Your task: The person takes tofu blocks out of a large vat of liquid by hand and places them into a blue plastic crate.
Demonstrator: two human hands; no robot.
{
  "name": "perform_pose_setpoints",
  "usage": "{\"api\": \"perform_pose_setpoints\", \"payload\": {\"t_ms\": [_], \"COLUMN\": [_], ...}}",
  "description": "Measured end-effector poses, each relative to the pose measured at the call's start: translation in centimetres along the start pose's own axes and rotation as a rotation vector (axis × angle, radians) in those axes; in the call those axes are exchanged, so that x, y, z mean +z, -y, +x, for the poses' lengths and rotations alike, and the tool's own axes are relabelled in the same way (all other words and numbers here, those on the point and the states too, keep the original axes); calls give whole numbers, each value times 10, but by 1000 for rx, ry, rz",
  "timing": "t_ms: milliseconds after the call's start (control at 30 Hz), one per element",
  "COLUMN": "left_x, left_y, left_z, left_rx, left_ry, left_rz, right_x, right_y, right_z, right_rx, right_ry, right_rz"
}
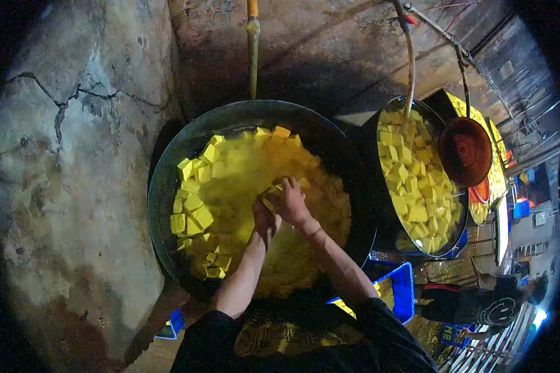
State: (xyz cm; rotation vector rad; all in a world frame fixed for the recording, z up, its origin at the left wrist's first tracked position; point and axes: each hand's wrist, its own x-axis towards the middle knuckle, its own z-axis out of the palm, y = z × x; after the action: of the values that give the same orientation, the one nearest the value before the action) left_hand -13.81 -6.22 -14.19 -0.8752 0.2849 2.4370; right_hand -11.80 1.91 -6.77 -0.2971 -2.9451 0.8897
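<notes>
Over the middle of a large dark wok [157, 205], my left hand [265, 217] and my right hand [290, 200] are close together. A yellow tofu block [271, 191] shows between them, partly covered by the fingers. My right hand curls over it from above, and my left hand grips it from the left. Below them is cloudy yellow liquid [230, 186] with blurred tofu pieces and some steam. More yellow tofu cubes [194, 202] are heaped along the wok's left side and its far edge.
To the right stands a second wok [445, 253] full of yellow tofu cubes, with a hose [410, 68] running down into it. A brown pan [465, 152] hangs over its right edge. A blue crate [406, 292] is near my right elbow. Further right is another person [479, 301].
</notes>
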Motion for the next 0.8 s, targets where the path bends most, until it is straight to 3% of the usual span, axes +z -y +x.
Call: {"api": "perform_pose_setpoints", "payload": {"t_ms": [67, 100, 167, 233, 333, 367, 500, 533, 667, 800], "left_x": [-14, -13, -9, -26, 0, 9, -7, -10, -26, -12], "left_y": [4, 2, -11, -22, -44, -55, -100, -105, -113, -95], "left_z": [-2, -2, -1, 27, 11, 5, 19, 20, 35, 27], "left_rx": [202, 202, 28, 417, 247, 156, 206, 234, 248, 168], "left_ry": [279, 281, 0, -132, -1, 31, 114, 31, 18, 97], "left_rz": [161, 161, -8, 322, -67, -175, -104, -84, 2, -144], "right_x": [65, 52, 24, 30, 33, 31, 9, 7, 15, 55], "right_y": [-66, -73, -85, -106, -144, -157, -180, -184, -195, -197], "right_z": [15, 25, 44, 50, 54, 58, 69, 72, 64, 36], "right_rx": [-109, -163, -144, -99, -56, -49, -17, -10, 34, 112], "right_ry": [104, 240, 570, 367, 226, 216, 277, 314, 509, 660], "right_rz": [-25, 258, 859, 547, 325, 339, 546, 619, 943, 1007]}}
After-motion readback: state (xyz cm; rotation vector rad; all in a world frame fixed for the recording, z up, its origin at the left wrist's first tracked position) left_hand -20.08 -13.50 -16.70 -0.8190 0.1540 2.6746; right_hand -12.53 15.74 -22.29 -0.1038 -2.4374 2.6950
